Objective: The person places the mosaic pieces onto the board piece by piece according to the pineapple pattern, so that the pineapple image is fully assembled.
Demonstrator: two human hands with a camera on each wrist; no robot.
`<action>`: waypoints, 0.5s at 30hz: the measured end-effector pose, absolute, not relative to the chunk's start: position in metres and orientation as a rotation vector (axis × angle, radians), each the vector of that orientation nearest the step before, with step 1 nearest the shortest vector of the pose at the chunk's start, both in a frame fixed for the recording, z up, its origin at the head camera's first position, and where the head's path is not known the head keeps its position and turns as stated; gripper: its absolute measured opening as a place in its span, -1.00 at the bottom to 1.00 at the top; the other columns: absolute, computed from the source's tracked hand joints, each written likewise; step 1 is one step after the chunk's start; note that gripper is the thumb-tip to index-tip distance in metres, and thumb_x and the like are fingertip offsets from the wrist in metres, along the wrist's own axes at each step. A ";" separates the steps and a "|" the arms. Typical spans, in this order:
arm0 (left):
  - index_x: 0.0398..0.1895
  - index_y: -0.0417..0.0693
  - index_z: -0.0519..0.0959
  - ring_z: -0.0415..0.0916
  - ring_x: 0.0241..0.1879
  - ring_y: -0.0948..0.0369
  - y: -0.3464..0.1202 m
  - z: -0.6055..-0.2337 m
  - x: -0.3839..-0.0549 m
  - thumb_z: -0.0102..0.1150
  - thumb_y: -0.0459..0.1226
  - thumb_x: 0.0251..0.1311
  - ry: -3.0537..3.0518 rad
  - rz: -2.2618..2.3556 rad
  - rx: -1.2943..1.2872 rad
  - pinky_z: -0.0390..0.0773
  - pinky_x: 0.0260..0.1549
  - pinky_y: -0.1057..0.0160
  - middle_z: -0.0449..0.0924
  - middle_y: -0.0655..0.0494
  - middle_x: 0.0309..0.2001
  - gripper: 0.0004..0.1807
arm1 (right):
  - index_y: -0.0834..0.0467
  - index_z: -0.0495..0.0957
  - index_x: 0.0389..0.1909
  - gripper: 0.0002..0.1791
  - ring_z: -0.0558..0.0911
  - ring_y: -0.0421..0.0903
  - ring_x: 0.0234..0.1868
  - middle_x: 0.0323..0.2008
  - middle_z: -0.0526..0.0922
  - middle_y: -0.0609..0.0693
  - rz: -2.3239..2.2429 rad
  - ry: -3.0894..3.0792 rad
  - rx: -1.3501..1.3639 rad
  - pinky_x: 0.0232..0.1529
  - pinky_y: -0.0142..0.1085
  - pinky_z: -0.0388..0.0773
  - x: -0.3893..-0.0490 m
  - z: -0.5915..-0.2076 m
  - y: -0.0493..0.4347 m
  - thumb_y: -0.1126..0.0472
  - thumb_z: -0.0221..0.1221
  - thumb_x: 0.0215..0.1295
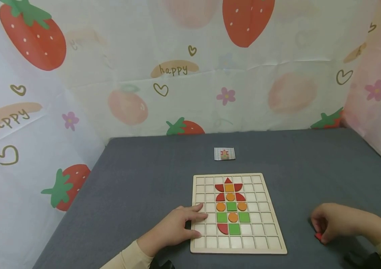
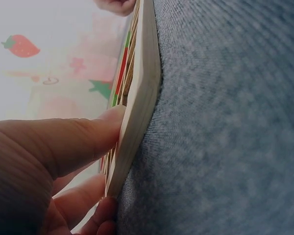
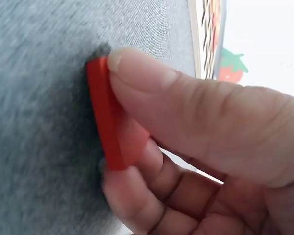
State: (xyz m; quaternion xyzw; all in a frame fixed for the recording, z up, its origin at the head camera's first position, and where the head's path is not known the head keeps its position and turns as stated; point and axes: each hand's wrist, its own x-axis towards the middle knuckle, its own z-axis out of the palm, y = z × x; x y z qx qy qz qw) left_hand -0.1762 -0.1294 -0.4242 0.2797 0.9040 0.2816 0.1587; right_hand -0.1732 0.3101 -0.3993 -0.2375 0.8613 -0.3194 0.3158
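A pale wooden grid board (image 1: 238, 251) lies on the grey cloth. My left hand (image 1: 173, 228) rests at its left edge, fingertips over the outer squares; in the left wrist view the thumb (image 2: 83, 142) touches the rim. Off to the right of the board, my right hand (image 1: 338, 220) pinches a small red block (image 3: 104, 112) between thumb and fingers, close to the cloth. Its full outline is partly hidden by the thumb. On the board sit a red triangle (image 1: 228, 181), an orange square (image 1: 229, 188), several red quarter circles (image 1: 222, 228), orange circles (image 1: 233, 217) and green squares (image 1: 234, 229).
Behind the board lies a small card (image 1: 225, 154) printed with a similar coloured figure on a grid. Grey cloth (image 1: 143, 179) covers the table. Fabric walls (image 1: 190, 101) with strawberries and flowers stand at the back and both sides.
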 end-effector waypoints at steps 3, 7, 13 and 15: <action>0.14 0.28 0.48 0.31 0.11 0.18 -0.130 -0.424 -0.176 0.32 -0.08 -0.04 2.583 0.803 0.808 0.33 -0.05 0.25 0.23 0.25 0.30 -0.44 | 0.13 0.46 -0.62 -0.79 0.31 -0.37 -0.67 -0.69 0.41 -0.25 -0.840 2.264 -0.659 -0.64 -0.44 0.24 -0.172 -0.398 0.304 0.33 0.34 -0.23; 0.13 0.28 0.48 0.31 0.13 0.17 -0.130 -0.425 -0.177 0.32 -0.08 -0.04 2.585 0.802 0.816 0.32 -0.05 0.24 0.23 0.25 0.30 -0.44 | 0.08 0.47 -0.65 -0.81 0.31 -0.38 -0.69 -0.71 0.40 -0.27 -0.834 2.320 -0.706 -0.66 -0.45 0.23 -0.173 -0.395 0.292 0.34 0.32 -0.21; 0.14 0.26 0.49 0.31 0.14 0.17 -0.130 -0.425 -0.177 0.32 -0.09 -0.03 2.584 0.808 0.826 0.32 -0.06 0.25 0.24 0.24 0.30 -0.44 | 0.06 0.49 -0.46 -0.85 0.42 -0.36 -0.57 -0.60 0.47 -0.23 -0.875 2.467 -0.732 -0.54 -0.40 0.38 -0.178 -0.389 0.271 0.27 0.29 -0.02; 0.14 0.26 0.49 0.31 0.14 0.17 -0.130 -0.425 -0.177 0.32 -0.09 -0.03 2.584 0.810 0.825 0.32 -0.05 0.25 0.24 0.24 0.30 -0.44 | 0.08 0.49 -0.33 -0.84 0.44 -0.33 -0.54 -0.55 0.47 -0.18 -0.904 2.485 -0.713 -0.52 -0.37 0.39 -0.179 -0.387 0.264 0.24 0.25 0.07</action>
